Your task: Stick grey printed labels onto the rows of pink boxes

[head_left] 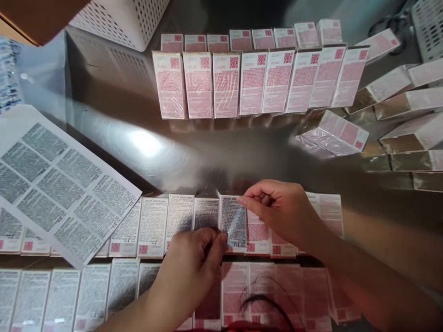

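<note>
Between my two hands a clear sticker with dense black print (234, 223) lies over the face of a small box in the near row. My right hand (282, 210) pinches the sticker's upper right corner. At its lower left corner, my left hand (197, 258) has thumb and forefinger closed together. Boxes to the left, such as this printed box (181, 216), bear the same black text over their fronts. Those to the right, like this pink-printed box (258, 230), show pink text and a QR code. Part of the nearest row is hidden under my left forearm.
A sheet of black-printed stickers (65, 184) lies across the boxes at left. Two rows of wrapped boxes (252, 83) stand at the back, and more boxes (408, 115) lie loosely at right. A white perforated basket (121, 20) sits at the back left on the metal table (194, 157).
</note>
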### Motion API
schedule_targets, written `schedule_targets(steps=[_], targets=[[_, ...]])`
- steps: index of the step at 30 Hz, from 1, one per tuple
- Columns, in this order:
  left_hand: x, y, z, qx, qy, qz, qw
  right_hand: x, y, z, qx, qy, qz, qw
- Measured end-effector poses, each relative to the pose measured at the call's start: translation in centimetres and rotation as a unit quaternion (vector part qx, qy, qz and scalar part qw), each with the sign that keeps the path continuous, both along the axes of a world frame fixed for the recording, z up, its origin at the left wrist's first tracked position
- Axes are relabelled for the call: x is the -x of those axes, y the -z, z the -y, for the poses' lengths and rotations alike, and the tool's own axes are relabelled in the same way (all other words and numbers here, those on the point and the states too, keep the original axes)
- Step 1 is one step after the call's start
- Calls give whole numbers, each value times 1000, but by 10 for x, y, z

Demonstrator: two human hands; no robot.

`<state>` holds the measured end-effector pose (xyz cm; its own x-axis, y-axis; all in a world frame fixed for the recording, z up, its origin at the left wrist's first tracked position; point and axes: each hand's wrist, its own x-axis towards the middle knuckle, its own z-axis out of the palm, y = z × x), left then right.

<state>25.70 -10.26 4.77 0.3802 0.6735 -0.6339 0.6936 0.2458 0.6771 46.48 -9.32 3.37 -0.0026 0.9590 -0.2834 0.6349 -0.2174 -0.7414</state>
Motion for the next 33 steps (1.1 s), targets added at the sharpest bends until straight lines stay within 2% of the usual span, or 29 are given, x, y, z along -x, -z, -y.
schedule_targets(steps=[10, 18, 33], targets=[[-3, 0, -3, 4, 20, -27, 999, 2, 0, 0, -1, -4, 31, 1000], [-6, -7, -7, 30, 45, -64, 996, 3, -3, 0, 6, -3, 34, 999], [-5, -3, -7, 15, 45, -53, 997, 4, -2, 0, 2, -8, 43, 999]])
